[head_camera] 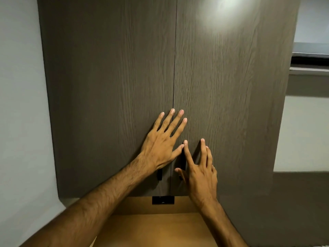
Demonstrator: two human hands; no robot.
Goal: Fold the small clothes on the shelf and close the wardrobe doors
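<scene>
Both wardrobe doors shut, meeting along a thin dark seam (174,72) down the middle. Left door (110,90) and right door (231,90) in dark brown wood grain, flush with each other. Left hand (161,147) laid flat across the seam, fingers (170,120) spread wide and pointing up, palm against the panels, gripping nothing. Right hand (199,168) just right of the seam and lower, open, fingertips (202,140) touching the right door, two fingers extended and the others loosely bent, holding nothing. Thumb of the left hand touching the index finger of the right, just right of the seam. Black left handle (159,174) just left of the seam, mostly covered by the left wrist. Black right handle (182,162) just right of the seam, partly hidden behind the right hand. Small black plate (163,200) directly below the foot of the seam, set in a tan board (156,229) jutting out under the doors. Bright glare (220,13) high on the right door. Pale wall (19,104) well left of the seam. Window ledge (309,63) well right of it. Small clothes and shelf out of sight behind the closed doors.
</scene>
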